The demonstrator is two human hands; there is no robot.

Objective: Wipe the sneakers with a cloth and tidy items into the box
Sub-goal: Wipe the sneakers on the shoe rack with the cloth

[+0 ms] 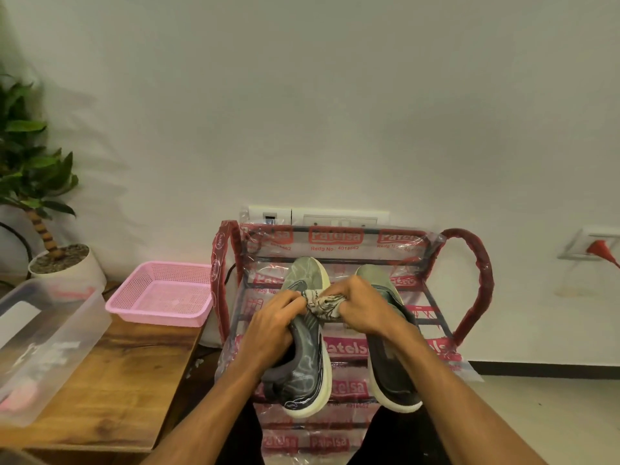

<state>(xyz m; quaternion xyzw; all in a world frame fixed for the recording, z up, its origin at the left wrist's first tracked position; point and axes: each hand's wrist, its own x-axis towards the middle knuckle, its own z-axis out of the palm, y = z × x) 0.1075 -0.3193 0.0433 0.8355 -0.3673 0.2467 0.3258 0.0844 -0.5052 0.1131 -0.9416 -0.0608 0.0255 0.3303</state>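
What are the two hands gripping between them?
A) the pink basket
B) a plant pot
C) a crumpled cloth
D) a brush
C: the left hand and the right hand both pinch the cloth, bunched between them over a grey sneaker.

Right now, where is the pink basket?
In the head view, the pink basket sits left of centre on the wooden table, between the clear box and the red shoe rack.

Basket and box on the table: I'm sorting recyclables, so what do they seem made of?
The basket looks like moulded pink plastic, matte, with fine perforated mesh walls. The box is probably translucent plastic, slightly glossy; the table shows through its walls.
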